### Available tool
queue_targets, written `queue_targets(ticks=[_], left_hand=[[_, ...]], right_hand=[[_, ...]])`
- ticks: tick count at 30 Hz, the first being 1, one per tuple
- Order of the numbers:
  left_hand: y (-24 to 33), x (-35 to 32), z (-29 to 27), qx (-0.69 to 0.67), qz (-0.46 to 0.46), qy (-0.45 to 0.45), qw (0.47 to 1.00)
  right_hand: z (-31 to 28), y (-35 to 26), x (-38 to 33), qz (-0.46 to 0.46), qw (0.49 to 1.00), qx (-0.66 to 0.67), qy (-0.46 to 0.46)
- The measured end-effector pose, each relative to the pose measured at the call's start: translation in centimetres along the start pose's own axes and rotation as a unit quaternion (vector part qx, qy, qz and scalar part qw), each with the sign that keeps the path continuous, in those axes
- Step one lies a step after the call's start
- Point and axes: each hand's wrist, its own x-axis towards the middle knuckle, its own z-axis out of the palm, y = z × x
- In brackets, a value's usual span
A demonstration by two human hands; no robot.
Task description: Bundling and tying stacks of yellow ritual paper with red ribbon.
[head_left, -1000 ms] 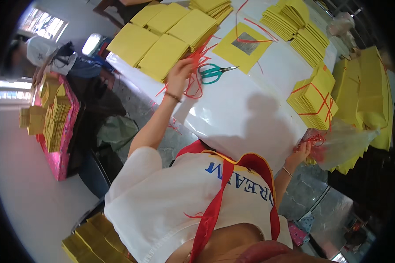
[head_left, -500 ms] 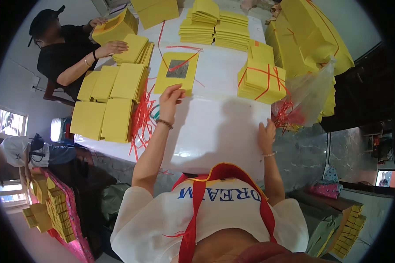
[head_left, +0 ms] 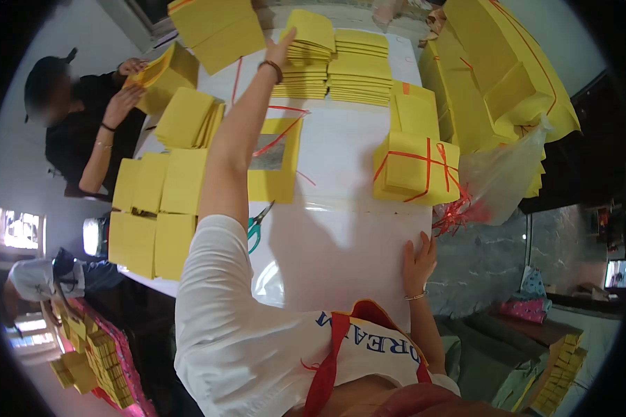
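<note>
My left hand reaches across the table to the far stacks of folded yellow paper, its extended fingers at the left edge of the raised top bundle. Whether they grip it is hard to see. Near the table's right edge my right hand is held with fingers apart, holding nothing. Beyond it stands a yellow paper bundle tied crosswise with red strap. Partly behind my left arm lies a yellow sheet with a dark grey rectangle, red strap across it. Teal-handled scissors lie just nearer.
Several yellow stacks line the table's left side. A co-worker in black handles a yellow bundle there. Large yellow packages stand at the far right. A clear plastic bag and red strips hang by the right edge.
My left hand has moved from above the sheet to the far stacks, and my body leans forward. My right hand stays by the right edge. The scissors show more now.
</note>
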Motion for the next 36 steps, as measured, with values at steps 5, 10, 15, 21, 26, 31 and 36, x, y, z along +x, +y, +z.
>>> queue_targets(ticks=[5, 10, 15, 21, 26, 31, 36], left_hand=[[-1.6, 5.0, 1.5, 0.062, -0.087, 0.039, 0.993], [-4.5, 9.3, 0.8, 0.139, -0.220, -0.096, 0.961], [-2.3, 7.1, 4.5, 0.244, -0.256, -0.126, 0.927], [-6.8, 13.3, -3.5, 0.102, -0.148, 0.021, 0.983], [-2.6, 6.2, 4.7, 0.038, -0.104, 0.097, 0.989], [3.5, 2.8, 0.2, -0.291, -0.083, -0.085, 0.949], [5.9, -8.0, -1.8, -0.372, -0.128, -0.118, 0.912]], right_hand=[[-0.4, -0.4, 0.5, 0.020, 0.998, -0.047, -0.028], [-0.4, -0.9, 0.8, 0.032, 0.999, -0.036, -0.025], [-0.7, -0.2, 0.8, 0.034, 0.999, -0.032, -0.002], [-0.1, -1.8, 0.8, -0.003, 1.000, -0.003, -0.017], [-0.5, -0.4, 0.6, 0.022, 0.998, -0.055, -0.004], [-0.6, -0.2, 0.6, 0.035, 0.998, -0.043, -0.020], [-1.2, -0.2, 0.2, 0.013, 1.000, -0.022, 0.002]])
